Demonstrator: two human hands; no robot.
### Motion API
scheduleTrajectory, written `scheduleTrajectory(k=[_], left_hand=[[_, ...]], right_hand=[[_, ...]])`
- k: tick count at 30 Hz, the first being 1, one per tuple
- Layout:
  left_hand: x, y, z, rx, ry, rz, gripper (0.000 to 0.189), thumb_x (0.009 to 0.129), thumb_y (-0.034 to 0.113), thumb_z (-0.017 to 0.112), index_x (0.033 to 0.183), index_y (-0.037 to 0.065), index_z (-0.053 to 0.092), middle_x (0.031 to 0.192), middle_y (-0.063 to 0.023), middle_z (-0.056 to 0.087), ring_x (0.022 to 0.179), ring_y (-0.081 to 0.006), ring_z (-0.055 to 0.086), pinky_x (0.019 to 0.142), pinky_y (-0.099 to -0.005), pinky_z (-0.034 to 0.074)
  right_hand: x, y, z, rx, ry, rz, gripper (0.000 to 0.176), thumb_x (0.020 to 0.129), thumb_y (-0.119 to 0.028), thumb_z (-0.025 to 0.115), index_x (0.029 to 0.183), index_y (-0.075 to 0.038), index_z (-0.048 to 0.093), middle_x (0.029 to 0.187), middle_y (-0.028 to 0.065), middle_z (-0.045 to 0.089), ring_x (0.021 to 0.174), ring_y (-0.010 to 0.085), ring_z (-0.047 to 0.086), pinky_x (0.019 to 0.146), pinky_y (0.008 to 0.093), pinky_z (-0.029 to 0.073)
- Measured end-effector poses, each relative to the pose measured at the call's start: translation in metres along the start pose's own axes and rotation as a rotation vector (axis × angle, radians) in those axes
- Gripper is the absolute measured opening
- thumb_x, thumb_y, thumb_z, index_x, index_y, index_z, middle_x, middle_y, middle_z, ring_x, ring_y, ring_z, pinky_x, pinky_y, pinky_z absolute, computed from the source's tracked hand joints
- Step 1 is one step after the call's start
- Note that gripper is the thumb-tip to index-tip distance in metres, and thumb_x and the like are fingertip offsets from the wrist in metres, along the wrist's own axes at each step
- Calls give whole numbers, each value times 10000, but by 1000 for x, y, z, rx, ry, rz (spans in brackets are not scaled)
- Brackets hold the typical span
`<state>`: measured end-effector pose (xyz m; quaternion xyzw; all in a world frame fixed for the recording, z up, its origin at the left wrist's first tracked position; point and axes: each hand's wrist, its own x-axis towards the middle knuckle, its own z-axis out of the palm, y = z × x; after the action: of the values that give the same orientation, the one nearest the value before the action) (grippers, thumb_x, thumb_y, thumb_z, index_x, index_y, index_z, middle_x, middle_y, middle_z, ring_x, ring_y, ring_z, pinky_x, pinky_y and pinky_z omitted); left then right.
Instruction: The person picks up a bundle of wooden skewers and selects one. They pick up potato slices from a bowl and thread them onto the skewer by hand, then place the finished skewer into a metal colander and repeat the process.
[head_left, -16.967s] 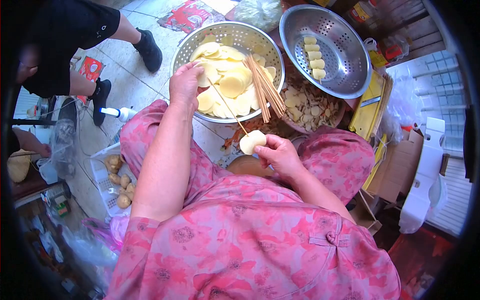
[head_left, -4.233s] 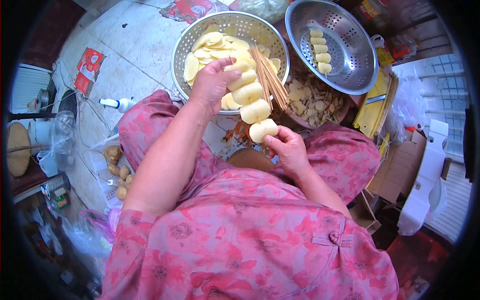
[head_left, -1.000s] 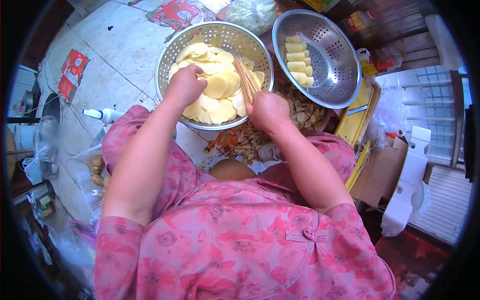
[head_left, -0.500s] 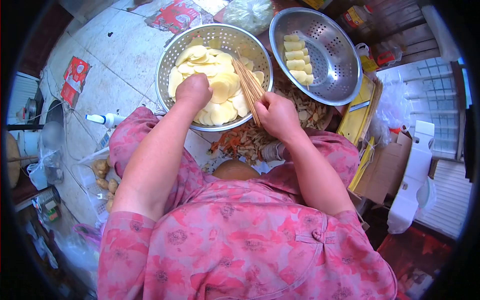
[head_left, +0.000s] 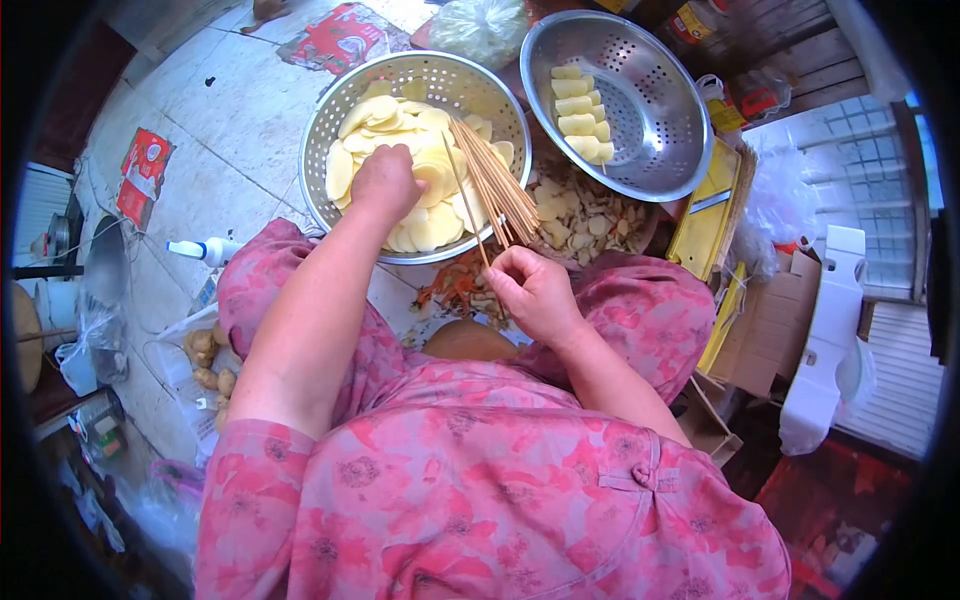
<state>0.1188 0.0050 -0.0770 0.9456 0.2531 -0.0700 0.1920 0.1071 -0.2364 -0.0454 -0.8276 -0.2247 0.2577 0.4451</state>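
Observation:
A perforated metal colander [head_left: 313, 190] holds many pale potato slices [head_left: 437, 228]. My left hand [head_left: 388, 184] is closed over the slices, its thumb against some of them; the fingertips are hidden. My right hand [head_left: 535, 292] pinches one thin wooden skewer [head_left: 468, 206] near its lower end, just outside the colander's near rim. The skewer points up and away over the slices. Beside it, a bundle of skewers [head_left: 495, 180] leans on the colander's right rim, its lower ends close above my right hand.
A second metal colander [head_left: 690, 150] at upper right holds skewered rolled pale pieces [head_left: 575, 118]. Peelings [head_left: 590, 215] are heaped below it. A bag of greens [head_left: 480, 30] lies behind. Whole potatoes [head_left: 205, 350] sit at left, near a white bottle [head_left: 205, 250]. Cardboard [head_left: 770, 320] stands at right.
My right hand has let go of the bundle, come slightly down and left, and now pinches a single skewer apart from the rest. My left hand stays over the slices.

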Motion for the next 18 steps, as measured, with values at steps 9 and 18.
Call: scheduleTrajectory(k=[9,18], left_hand=[[2,-20,5,-175,60,-33,265,742,116,616,999,70,661,973,-172,653,925,-293,630,814,-382,491],[-8,-22,-27,-1020,-29,-349,265,813,91,601,1073,39,599,887,-56,644,714,-149,625,597,-284,513]], right_hand=[[-6,9,14,379,-146,191,145,859,-149,602,782,-30,571,631,11,572,501,58,512,459,228,414],[-3,11,24,470,-174,233,115,872,-144,591,810,-49,571,615,-15,545,470,43,462,419,209,373]])
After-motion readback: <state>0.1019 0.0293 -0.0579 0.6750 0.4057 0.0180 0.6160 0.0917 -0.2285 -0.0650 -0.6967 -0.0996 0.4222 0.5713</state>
